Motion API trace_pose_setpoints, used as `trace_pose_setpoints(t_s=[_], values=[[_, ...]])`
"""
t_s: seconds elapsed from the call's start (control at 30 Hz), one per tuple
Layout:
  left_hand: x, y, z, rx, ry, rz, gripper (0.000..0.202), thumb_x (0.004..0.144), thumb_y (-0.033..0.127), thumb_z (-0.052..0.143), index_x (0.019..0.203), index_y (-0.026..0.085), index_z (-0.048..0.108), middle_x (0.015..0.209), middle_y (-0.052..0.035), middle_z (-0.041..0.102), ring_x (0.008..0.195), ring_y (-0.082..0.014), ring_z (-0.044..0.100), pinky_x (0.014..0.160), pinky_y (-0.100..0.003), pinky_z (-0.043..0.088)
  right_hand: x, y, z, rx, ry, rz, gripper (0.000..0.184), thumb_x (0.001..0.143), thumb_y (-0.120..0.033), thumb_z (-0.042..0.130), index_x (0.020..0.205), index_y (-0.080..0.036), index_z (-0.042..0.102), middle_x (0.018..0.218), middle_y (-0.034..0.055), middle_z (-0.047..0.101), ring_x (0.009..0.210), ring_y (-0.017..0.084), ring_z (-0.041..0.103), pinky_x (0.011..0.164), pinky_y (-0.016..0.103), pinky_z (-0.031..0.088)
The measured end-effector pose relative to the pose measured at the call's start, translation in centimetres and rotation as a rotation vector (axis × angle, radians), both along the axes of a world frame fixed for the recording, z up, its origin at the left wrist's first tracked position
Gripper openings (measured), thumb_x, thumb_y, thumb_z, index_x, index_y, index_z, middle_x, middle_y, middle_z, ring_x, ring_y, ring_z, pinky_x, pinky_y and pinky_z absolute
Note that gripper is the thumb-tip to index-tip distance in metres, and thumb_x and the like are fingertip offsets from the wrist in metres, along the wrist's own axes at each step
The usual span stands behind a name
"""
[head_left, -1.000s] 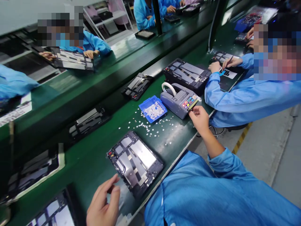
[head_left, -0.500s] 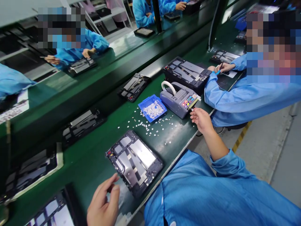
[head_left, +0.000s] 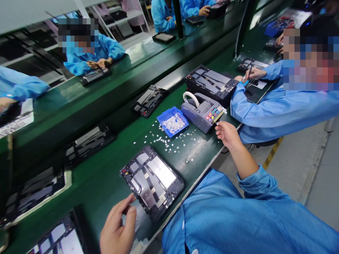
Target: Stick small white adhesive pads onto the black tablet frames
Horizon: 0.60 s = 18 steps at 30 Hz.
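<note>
An opened tablet back (head_left: 152, 181) with metal shields and cables lies on the green bench in front of me. My left hand (head_left: 118, 227) rests near its lower left corner, fingers loosely curved and apart, nothing in them. At the outlet of the grey tape dispenser (head_left: 202, 111), my right hand (head_left: 227, 134) has thumb and forefinger pinched on a small piece of tape. A blue tray (head_left: 172, 121) of small white pieces sits left of the dispenser, with several white pieces (head_left: 165, 141) scattered on the bench.
A co-worker in a blue coat (head_left: 267, 106) works on a tablet (head_left: 251, 65) at my right, beside a stack of tablets (head_left: 210, 83). More tablets (head_left: 149, 100) ride the dark conveyor (head_left: 127, 84). Other workers sit across it. The bench edge (head_left: 201, 171) runs by my body.
My right hand has drawn back a little from the dispenser outlet. My left hand has barely shifted. The worker across the conveyor has laid a tablet flat.
</note>
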<state>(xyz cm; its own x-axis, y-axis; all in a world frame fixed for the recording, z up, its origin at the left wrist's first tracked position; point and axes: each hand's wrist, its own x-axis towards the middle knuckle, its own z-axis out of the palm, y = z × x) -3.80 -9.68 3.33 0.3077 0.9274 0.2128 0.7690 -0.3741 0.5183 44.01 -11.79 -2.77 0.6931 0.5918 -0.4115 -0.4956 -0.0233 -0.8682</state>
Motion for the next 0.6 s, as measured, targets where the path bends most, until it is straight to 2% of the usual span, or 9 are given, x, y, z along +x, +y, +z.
trace_pose_setpoints(t_s=[0.13, 0.27, 0.33, 0.5, 0.6], values=[[0.1, 0.0, 0.0, -0.005, -0.013, -0.007, 0.033, 0.096, 0.044, 0.06, 0.112, 0.019, 0.075, 0.108, -0.0076, 0.077, 0.096, -0.0233, 0.072, 0.086, -0.032, 0.056, -0.3, -0.4, -0.2, 0.001, 0.012, 0.022, 0.037, 0.079, -0.054, 0.073, 0.084, -0.02, 0.06, 0.07, 0.002, 0.069, 0.046, 0.009, 0.054, 0.036, 0.017, 0.035], [0.1, 0.1, -0.1, 0.003, -0.019, -0.015, 0.033, 0.096, 0.044, 0.061, 0.113, 0.019, 0.075, 0.11, -0.0076, 0.077, 0.097, -0.0231, 0.072, 0.086, -0.032, 0.055, -0.6, -0.1, -0.1, 0.019, -0.036, 0.026, 0.036, 0.069, -0.045, 0.081, 0.081, -0.022, 0.058, 0.067, -0.0016, 0.066, 0.045, 0.008, 0.052, 0.036, 0.016, 0.032], [0.0, 0.1, -0.1, 0.003, -0.021, -0.016, 0.033, 0.096, 0.043, 0.061, 0.113, 0.02, 0.075, 0.11, -0.0075, 0.077, 0.097, -0.0233, 0.072, 0.087, -0.032, 0.056, -0.7, 0.1, 0.1, 0.032, -0.068, 0.005, 0.033, 0.066, -0.041, 0.08, 0.079, -0.023, 0.056, 0.063, -0.0038, 0.063, 0.045, 0.008, 0.05, 0.036, 0.017, 0.032], [0.0, 0.0, -0.2, -0.006, -0.024, -0.011, 0.032, 0.096, 0.044, 0.061, 0.112, 0.02, 0.076, 0.111, -0.0081, 0.077, 0.099, -0.0239, 0.072, 0.088, -0.033, 0.056, -0.6, -1.1, 1.5, 0.081, -0.164, -0.101, 0.026, 0.071, -0.04, 0.071, 0.075, -0.024, 0.051, 0.06, -0.0064, 0.055, 0.047, 0.008, 0.048, 0.04, 0.017, 0.034], [0.1, 0.0, -0.3, -0.014, -0.019, -0.004, 0.032, 0.096, 0.044, 0.061, 0.111, 0.02, 0.076, 0.109, -0.0083, 0.077, 0.1, -0.0244, 0.072, 0.09, -0.034, 0.056, -1.8, -2.8, 2.6, 0.096, -0.209, -0.109, 0.025, 0.075, -0.041, 0.072, 0.076, -0.024, 0.053, 0.064, -0.005, 0.058, 0.048, 0.008, 0.049, 0.04, 0.018, 0.033]])
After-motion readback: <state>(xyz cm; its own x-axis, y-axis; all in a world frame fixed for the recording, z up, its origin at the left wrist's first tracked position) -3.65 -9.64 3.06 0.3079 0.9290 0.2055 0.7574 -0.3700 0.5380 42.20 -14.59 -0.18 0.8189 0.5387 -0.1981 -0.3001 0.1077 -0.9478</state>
